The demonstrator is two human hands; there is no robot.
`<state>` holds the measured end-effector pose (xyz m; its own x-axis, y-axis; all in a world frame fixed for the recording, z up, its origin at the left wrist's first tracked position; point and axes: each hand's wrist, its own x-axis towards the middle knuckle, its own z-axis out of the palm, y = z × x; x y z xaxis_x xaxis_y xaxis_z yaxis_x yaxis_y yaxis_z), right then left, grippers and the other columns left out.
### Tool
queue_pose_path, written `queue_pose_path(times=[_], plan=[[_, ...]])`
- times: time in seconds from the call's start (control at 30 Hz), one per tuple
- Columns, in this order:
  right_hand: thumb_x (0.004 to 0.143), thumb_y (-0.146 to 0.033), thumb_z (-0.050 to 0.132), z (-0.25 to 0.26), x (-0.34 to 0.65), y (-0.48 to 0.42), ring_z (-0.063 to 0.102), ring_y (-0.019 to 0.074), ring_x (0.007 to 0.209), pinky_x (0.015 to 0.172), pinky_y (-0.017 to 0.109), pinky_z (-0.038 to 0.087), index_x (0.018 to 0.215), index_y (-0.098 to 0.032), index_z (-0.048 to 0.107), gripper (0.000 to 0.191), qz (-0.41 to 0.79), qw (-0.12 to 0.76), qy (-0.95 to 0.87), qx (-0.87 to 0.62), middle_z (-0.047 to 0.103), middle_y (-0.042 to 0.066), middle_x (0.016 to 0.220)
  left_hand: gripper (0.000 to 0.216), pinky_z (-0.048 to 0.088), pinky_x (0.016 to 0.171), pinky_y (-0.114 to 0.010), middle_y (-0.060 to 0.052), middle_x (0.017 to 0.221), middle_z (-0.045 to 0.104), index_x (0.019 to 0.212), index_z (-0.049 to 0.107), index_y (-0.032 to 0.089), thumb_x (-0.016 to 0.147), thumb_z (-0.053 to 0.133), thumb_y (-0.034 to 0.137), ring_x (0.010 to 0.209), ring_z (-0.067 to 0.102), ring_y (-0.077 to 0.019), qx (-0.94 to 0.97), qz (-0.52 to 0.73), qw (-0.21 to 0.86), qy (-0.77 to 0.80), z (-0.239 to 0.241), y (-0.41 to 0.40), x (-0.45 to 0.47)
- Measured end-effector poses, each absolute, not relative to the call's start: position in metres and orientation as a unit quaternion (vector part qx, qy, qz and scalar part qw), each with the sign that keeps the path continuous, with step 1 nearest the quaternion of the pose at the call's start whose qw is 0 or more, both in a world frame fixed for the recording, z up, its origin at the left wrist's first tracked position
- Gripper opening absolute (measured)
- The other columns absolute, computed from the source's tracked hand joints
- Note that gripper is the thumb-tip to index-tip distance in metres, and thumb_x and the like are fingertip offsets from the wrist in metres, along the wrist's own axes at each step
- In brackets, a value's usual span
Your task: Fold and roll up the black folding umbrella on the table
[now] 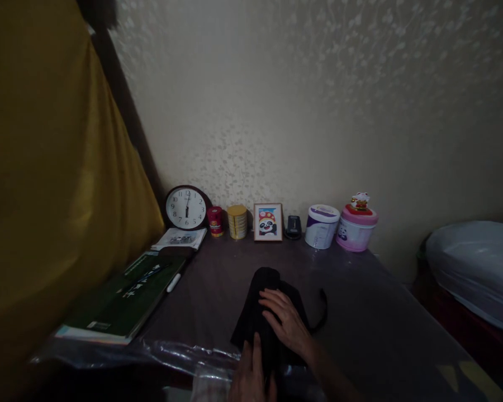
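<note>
A black umbrella (pixel 263 279), loosely folded, lies near the front edge of the table, its fabric spread to both sides. A thin dark strap (pixel 323 311) curls out on its right. My right hand (pixel 287 324) rests flat on top of the fabric with fingers stretched out. At the near end, my left hand (pixel 251 374) grips the umbrella, fingers along its upper side and the thumb on the right. The umbrella's nearest part is hidden by my left hand and the frame edge.
Left on the dark table (pixel 218 279) lie a green book (pixel 126 296) and a white pen (pixel 173 282). Along the wall stand a clock (pixel 186 208), a red can (pixel 215 221), a yellow-lidded tin (pixel 237 222), a panda picture (pixel 268 222) and two round tins (pixel 322 226). A yellow curtain (pixel 67 167) hangs left.
</note>
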<state>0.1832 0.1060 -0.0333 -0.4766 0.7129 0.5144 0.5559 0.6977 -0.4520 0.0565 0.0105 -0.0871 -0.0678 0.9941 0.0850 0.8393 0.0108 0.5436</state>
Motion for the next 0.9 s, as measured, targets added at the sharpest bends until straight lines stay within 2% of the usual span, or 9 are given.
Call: queue_pose_path(times=[0.13, 0.37, 0.5, 0.67, 0.77, 0.83, 0.9], plan=[[0.09, -0.031, 0.037, -0.038, 0.181, 0.144, 0.037, 0.0178, 0.124, 0.104, 0.047, 0.027, 0.118, -0.025, 0.051, 0.031, 0.096, 0.322, -0.86, -0.384, 0.05, 0.005, 0.128, 0.064, 0.041, 0.093, -0.037, -0.02, 0.132, 0.043, 0.132, 0.034, 0.009, 0.07, 0.044, 0.02, 0.118, 0.045, -0.0287, 0.653, 0.229, 0.178, 0.699, -0.085, 0.011, 0.056], [0.091, -0.029, 0.034, -0.039, 0.177, 0.189, 0.04, 0.0198, 0.122, 0.101, 0.047, 0.03, 0.121, -0.019, 0.05, 0.035, 0.028, 0.324, -0.824, -0.463, 0.05, 0.01, 0.128, 0.062, 0.04, 0.094, -0.036, -0.019, 0.133, 0.041, 0.133, 0.033, 0.008, 0.073, 0.042, 0.023, 0.12, 0.044, -0.0273, 0.653, 0.235, 0.185, 0.696, -0.08, 0.011, 0.056], [0.091, -0.029, 0.036, -0.038, 0.168, 0.158, 0.037, 0.0203, 0.124, 0.103, 0.047, 0.029, 0.121, -0.02, 0.05, 0.035, 0.028, 0.344, -0.828, -0.442, 0.047, 0.009, 0.131, 0.062, 0.042, 0.091, -0.038, -0.02, 0.133, 0.041, 0.133, 0.032, 0.009, 0.073, 0.042, 0.022, 0.116, 0.047, -0.0287, 0.648, 0.218, 0.182, 0.707, -0.077, 0.01, 0.057], [0.091, -0.027, 0.036, -0.031, 0.16, 0.094, 0.04, 0.0172, 0.121, 0.106, 0.044, 0.026, 0.11, -0.022, 0.057, 0.029, 0.129, 0.313, -0.856, -0.391, 0.058, 0.004, 0.119, 0.055, 0.038, 0.096, -0.036, -0.02, 0.131, 0.044, 0.127, 0.038, 0.005, 0.075, 0.037, 0.021, 0.12, 0.044, -0.0255, 0.659, 0.243, 0.154, 0.695, -0.083, 0.008, 0.059], [0.091, -0.022, 0.033, -0.028, 0.159, 0.066, 0.042, 0.0154, 0.12, 0.107, 0.042, 0.024, 0.106, -0.024, 0.059, 0.03, 0.173, 0.308, -0.859, -0.371, 0.061, 0.001, 0.112, 0.056, 0.04, 0.095, -0.033, -0.02, 0.128, 0.047, 0.125, 0.038, 0.003, 0.072, 0.039, 0.021, 0.117, 0.047, -0.0233, 0.665, 0.288, 0.178, 0.666, -0.088, 0.008, 0.051], [0.091, -0.021, 0.033, -0.027, 0.159, 0.056, 0.041, 0.0153, 0.12, 0.108, 0.041, 0.023, 0.108, -0.024, 0.058, 0.031, 0.187, 0.304, -0.857, -0.371, 0.061, 0.001, 0.113, 0.054, 0.042, 0.094, -0.032, -0.018, 0.123, 0.051, 0.122, 0.039, 0.005, 0.072, 0.041, 0.024, 0.114, 0.05, -0.0216, 0.669, 0.33, 0.208, 0.633, -0.085, 0.008, 0.039], [0.09, -0.021, 0.035, -0.027, 0.159, 0.051, 0.039, 0.0158, 0.121, 0.109, 0.041, 0.022, 0.111, -0.024, 0.057, 0.03, 0.188, 0.298, -0.858, -0.373, 0.06, 0.001, 0.114, 0.044, 0.043, 0.092, -0.034, -0.014, 0.117, 0.056, 0.116, 0.044, 0.012, 0.075, 0.041, 0.03, 0.11, 0.053, -0.0215, 0.669, 0.346, 0.226, 0.618, -0.073, 0.01, 0.024]])
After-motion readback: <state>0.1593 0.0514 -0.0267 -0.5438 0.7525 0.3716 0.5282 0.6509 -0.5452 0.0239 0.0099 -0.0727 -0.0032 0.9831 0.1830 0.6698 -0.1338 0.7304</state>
